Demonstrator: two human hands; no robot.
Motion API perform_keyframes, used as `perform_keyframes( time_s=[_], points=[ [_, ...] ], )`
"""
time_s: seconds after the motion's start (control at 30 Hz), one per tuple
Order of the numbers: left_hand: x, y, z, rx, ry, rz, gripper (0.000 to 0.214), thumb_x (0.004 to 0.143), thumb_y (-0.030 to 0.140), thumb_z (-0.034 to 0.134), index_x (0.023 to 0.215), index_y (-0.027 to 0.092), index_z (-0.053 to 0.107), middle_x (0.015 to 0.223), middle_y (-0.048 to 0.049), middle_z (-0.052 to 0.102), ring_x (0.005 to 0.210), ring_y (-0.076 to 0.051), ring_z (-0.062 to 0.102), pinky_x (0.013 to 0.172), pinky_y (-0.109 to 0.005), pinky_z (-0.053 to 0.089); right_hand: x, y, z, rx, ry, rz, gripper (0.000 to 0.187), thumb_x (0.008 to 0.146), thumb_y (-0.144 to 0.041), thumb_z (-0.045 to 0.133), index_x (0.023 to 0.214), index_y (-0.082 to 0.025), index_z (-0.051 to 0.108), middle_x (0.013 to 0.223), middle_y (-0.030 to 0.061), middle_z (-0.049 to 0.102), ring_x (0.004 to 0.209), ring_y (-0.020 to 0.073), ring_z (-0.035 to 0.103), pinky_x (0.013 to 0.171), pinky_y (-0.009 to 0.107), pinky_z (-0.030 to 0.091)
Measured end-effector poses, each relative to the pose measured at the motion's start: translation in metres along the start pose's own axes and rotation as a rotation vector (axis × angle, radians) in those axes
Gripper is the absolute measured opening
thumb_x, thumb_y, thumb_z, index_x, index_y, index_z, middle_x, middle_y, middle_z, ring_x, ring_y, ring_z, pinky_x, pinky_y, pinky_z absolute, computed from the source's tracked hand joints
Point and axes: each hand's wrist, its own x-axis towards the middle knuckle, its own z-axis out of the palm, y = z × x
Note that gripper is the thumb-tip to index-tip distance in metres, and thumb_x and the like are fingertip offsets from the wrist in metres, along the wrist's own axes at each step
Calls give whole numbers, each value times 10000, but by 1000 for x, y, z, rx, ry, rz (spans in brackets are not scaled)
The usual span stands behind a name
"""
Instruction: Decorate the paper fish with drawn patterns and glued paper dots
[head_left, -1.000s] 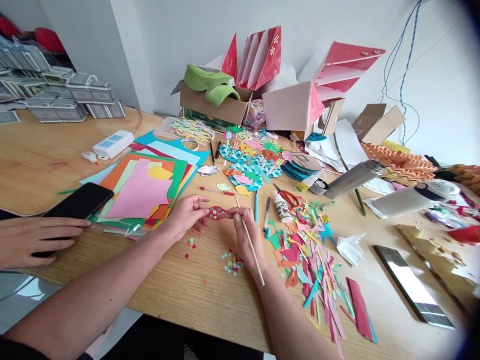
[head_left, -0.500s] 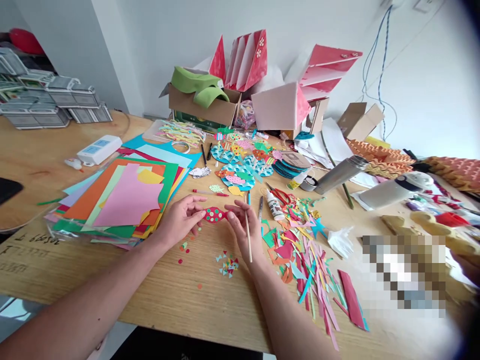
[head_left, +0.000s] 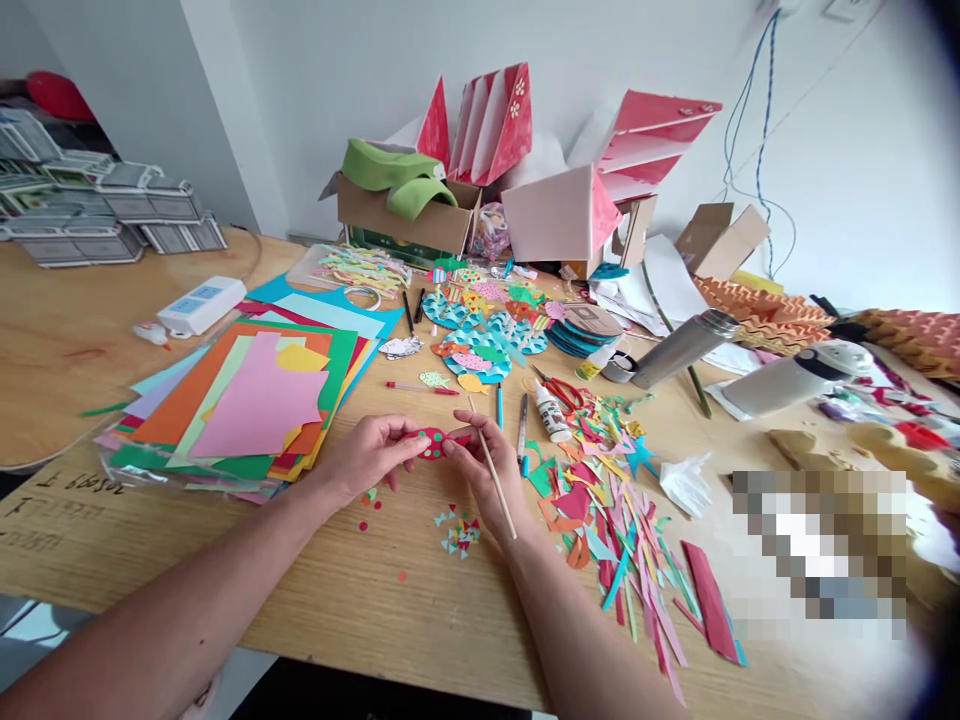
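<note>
While both hands pinch a red dotted paper piece just over the wooden table, the step in hand looks like close work on that piece, judging by the grip. Green and yellow dots sit on the red. I can't tell whether its underside touches the wood.

Left hand: mostly closed, thumb and fingers on the piece's left end. Right hand: mostly closed on the right end, with a bamboo skewer held through the fingers, running down past the wrist. The skewer's upper tip stands clear of the piece, so any work with it calls for a shift of grip first.

Small round scraps lie just below the left hand, triangle scraps just below the right. A colored paper stack sits left of the hands, a strip pile to the right. Ahead of the right hand: a marker, a glue bottle and red-handled scissors.
</note>
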Motion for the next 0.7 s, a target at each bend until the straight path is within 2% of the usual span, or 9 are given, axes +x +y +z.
perform_keyframes(
  time_s=[0.13,0.23,0.33,0.53,0.7],
  points=[
    [1,-2,2,39,25,-13,285,697,434,681,773,162,641,651,-5,600,574,-126,550,374,-180,437,-1,1,2,8,-36,3,453,725,-426,779,1083,-235,577,768,-2,677,670,162,626,599,281,479],
    [1,-3,2,54,28,-2,248,696,413,663,714,170,620,571,24,552,500,-104,506,370,-183,430,-2,0,1,12,-71,5,424,762,-449,741,1090,-237,576,807,5,679,719,169,639,659,299,493],
    [1,-4,2,80,18,2,238,700,410,650,702,175,612,567,31,542,479,-98,493,368,-188,431,-3,0,1,12,-94,-10,401,794,-435,713,1108,-232,569,822,5,673,742,167,634,690,303,489],
    [0,-4,5,153,-42,13,204,695,377,630,684,176,599,578,50,500,457,-79,454,375,-191,433,-3,-1,4,-33,-100,-34,408,779,-404,736,1098,-226,555,726,-30,604,648,143,568,626,281,452],
    [0,-3,3,110,-32,1,267,706,429,629,763,168,632,592,23,544,530,-119,518,368,-197,442,-4,-1,4,-45,-68,-38,366,797,-369,707,1093,-219,552,718,-34,594,636,136,550,604,272,425]
  ],
)
